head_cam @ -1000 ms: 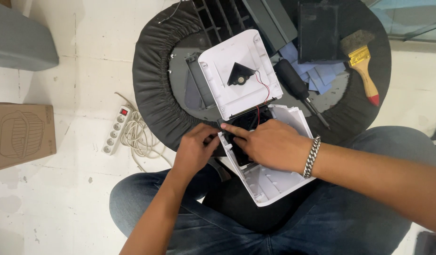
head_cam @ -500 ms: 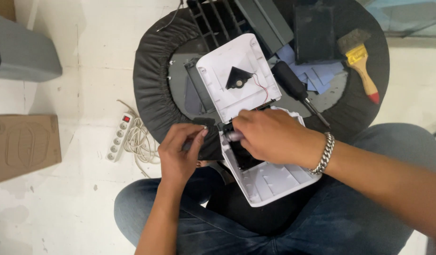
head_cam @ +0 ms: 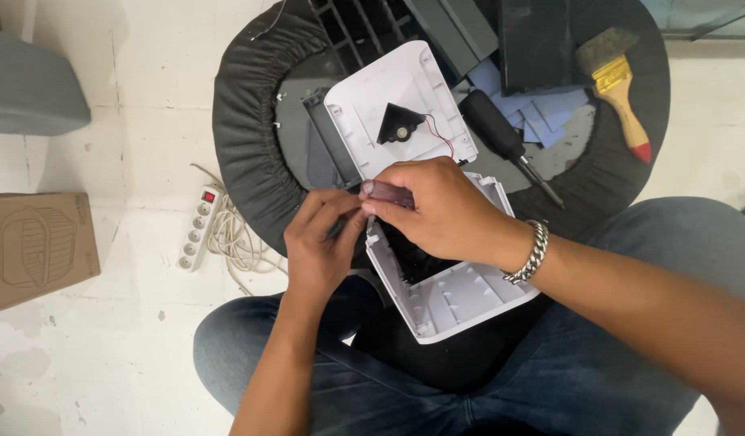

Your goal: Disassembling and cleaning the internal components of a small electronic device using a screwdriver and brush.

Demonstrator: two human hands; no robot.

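White plastic casing [head_cam: 457, 295] under the fingers: right hand [head_cam: 445, 210] grips a maroon-handled screwdriver [head_cam: 386, 194]; left hand [head_cam: 320, 242] pinches its tip, apparently seating a screw; steady alignment needed next.

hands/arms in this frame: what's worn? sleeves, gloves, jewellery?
Both hands are bare, no gloves. Left hand: nothing on the wrist, forearm uncovered, no sleeve in view. Right hand: chunky silver chain bracelet at the wrist, forearm also uncovered. No rings, watch or markings visible.
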